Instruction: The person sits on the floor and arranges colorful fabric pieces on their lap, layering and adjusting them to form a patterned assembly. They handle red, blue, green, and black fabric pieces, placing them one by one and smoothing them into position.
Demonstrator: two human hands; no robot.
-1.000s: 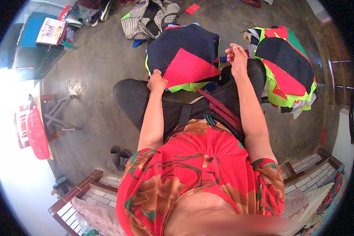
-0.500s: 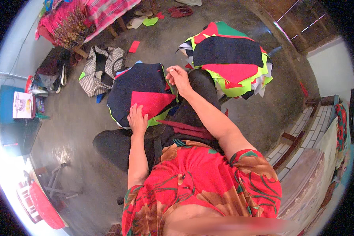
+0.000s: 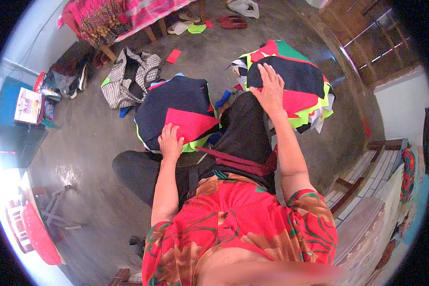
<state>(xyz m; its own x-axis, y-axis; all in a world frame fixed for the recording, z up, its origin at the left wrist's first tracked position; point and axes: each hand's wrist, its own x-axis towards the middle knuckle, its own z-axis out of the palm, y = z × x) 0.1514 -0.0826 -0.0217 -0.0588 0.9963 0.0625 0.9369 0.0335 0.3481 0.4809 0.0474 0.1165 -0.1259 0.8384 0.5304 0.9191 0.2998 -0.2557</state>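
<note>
Two heaps of cut fabric pieces lie on the floor in front of me. My left hand (image 3: 170, 142) rests on the near edge of the left heap, fingers spread over a red fabric piece (image 3: 193, 123). Beneath that piece is a large dark navy piece (image 3: 164, 102), with yellow-green edges sticking out under it. My right hand (image 3: 270, 93) reaches over the left side of the right heap with fingers stretched out and nothing visible in them. Under its fingertips is a dark piece (image 3: 300, 76), beside a red one (image 3: 298, 101). Whether the fingertips touch the cloth, I cannot tell.
A checked cloth bundle (image 3: 121, 83) lies left of the heaps. One small red scrap (image 3: 173, 56) and a blue scrap (image 3: 222, 98) are on the floor. Shoes (image 3: 232, 22) lie near a cloth-covered wooden piece of furniture at the back. A red chair (image 3: 40, 236) stands at lower left.
My right hand has swung right and forward, from beside the left heap to over the right heap, and its curled fingers have straightened. My left hand stays on the red fabric piece.
</note>
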